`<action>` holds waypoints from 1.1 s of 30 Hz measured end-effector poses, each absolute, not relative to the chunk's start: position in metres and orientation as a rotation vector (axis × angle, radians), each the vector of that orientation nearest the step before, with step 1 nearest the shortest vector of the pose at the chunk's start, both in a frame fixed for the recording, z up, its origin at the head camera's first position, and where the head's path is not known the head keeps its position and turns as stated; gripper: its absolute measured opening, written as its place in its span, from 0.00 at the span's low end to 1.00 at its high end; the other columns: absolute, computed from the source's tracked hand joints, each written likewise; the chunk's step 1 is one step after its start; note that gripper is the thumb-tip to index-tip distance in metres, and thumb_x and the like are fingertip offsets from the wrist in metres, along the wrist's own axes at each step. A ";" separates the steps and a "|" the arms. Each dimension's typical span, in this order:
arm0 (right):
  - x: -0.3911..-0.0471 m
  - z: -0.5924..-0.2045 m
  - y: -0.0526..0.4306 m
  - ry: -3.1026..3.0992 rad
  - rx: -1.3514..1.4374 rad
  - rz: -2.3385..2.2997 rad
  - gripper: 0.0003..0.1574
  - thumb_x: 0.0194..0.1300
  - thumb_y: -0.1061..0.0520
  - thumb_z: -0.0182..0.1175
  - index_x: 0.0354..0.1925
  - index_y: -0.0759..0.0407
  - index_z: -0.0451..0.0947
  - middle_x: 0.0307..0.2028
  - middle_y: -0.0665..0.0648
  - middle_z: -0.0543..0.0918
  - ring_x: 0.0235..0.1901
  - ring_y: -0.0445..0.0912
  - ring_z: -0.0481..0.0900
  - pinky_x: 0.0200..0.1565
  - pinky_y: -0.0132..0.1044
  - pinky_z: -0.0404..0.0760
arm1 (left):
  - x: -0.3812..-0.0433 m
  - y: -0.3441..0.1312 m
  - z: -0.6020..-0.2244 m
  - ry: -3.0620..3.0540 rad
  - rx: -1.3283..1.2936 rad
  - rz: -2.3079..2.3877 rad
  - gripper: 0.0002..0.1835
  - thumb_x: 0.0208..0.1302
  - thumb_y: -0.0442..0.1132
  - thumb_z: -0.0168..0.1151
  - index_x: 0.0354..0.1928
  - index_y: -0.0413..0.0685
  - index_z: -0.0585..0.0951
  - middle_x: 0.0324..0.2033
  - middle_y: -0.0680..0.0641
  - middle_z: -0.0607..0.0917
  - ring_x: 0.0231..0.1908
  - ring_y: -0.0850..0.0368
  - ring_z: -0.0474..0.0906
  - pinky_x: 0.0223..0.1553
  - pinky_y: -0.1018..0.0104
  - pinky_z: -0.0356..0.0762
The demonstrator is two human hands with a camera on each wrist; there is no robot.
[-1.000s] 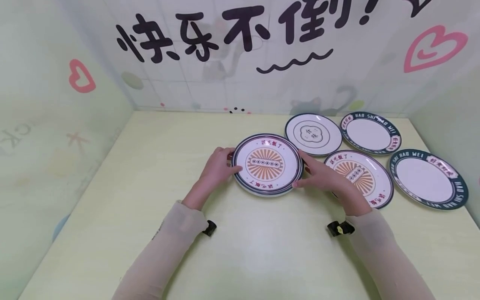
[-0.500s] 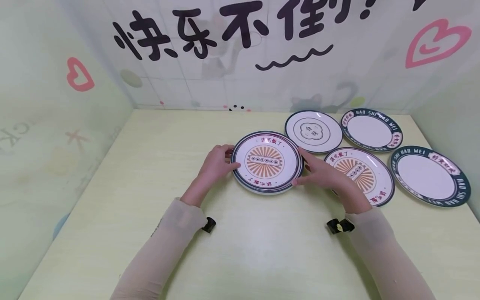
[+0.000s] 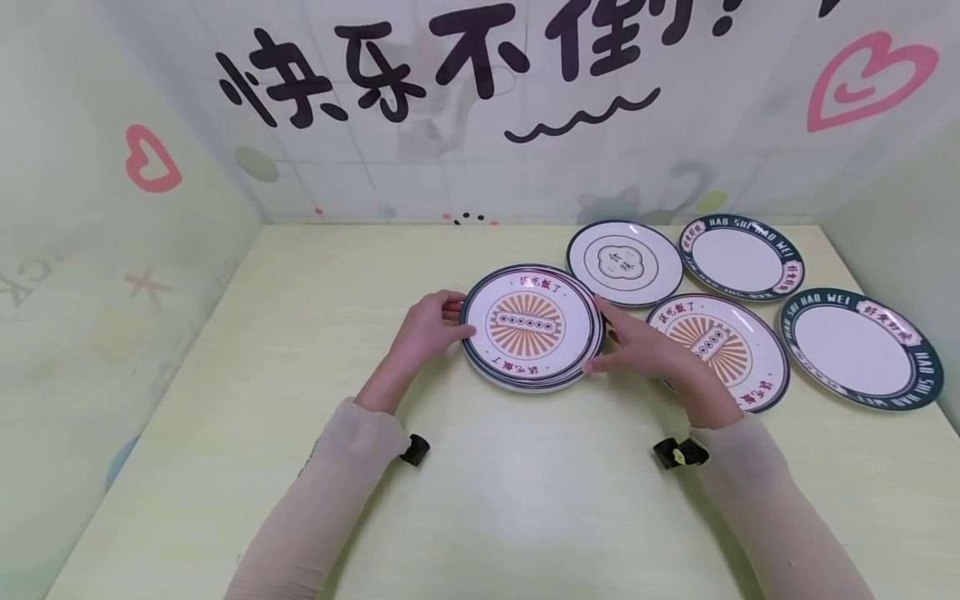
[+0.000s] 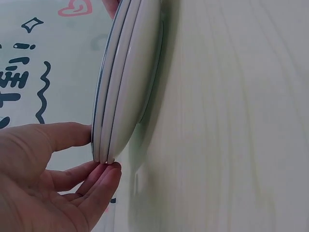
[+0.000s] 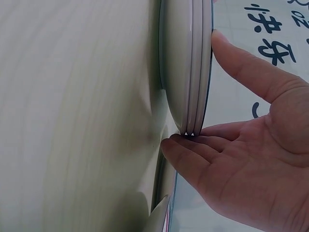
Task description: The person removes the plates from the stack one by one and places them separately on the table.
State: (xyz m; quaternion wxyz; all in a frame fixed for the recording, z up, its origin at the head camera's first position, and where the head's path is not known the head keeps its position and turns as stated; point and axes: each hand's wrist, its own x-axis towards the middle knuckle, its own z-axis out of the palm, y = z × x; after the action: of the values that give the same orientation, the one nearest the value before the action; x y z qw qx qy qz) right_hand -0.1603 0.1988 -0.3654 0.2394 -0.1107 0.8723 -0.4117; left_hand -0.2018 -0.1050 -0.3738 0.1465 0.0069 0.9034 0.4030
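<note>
A: Where is the plate stack [image 3: 528, 329] being held?
B: On or just over the worktop [image 3: 525, 500]; the left hand [image 3: 427, 333] is gripping the rim at nine o'clock, the right hand [image 3: 641, 343] at three.
A: Handling?
B: I'm expecting heavyish, stiff, slick, chippable; opposed holds, supporting from underneath, are seeming safest.

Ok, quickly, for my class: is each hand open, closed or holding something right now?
Left hand: holding the plate stack by its left edge.
Right hand: holding the same stack by its right edge.
</note>
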 end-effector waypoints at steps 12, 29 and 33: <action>-0.160 -0.365 0.198 2.394 -0.266 -1.099 0.70 0.60 0.56 0.70 0.79 0.59 0.29 0.80 0.66 0.35 0.77 0.68 0.45 0.79 0.59 0.45 | -0.205 -0.108 -0.373 2.554 0.006 1.191 0.30 0.64 0.36 0.67 0.67 0.41 0.71 0.59 0.41 0.81 0.61 0.47 0.77 0.65 0.57 0.78; -0.159 -0.365 0.199 2.388 -0.289 -1.135 0.69 0.60 0.58 0.69 0.80 0.58 0.31 0.80 0.64 0.36 0.78 0.66 0.42 0.79 0.58 0.47 | -0.205 -0.121 -0.378 2.500 0.025 1.293 0.28 0.66 0.37 0.64 0.67 0.40 0.73 0.60 0.39 0.80 0.62 0.46 0.77 0.65 0.55 0.78; -0.160 -0.367 0.198 2.388 -0.301 -1.132 0.70 0.59 0.58 0.70 0.80 0.58 0.31 0.80 0.65 0.36 0.77 0.67 0.43 0.78 0.58 0.47 | -0.201 -0.126 -0.378 2.456 0.026 1.364 0.29 0.66 0.35 0.63 0.68 0.39 0.71 0.62 0.37 0.78 0.63 0.44 0.76 0.63 0.55 0.80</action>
State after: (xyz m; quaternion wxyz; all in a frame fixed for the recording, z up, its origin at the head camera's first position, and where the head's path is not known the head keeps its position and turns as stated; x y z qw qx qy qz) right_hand -0.1601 0.1985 -0.3671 0.2384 -0.1097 0.8720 -0.4132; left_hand -0.2014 -0.1256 -0.3782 0.1650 0.0090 0.8622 0.4788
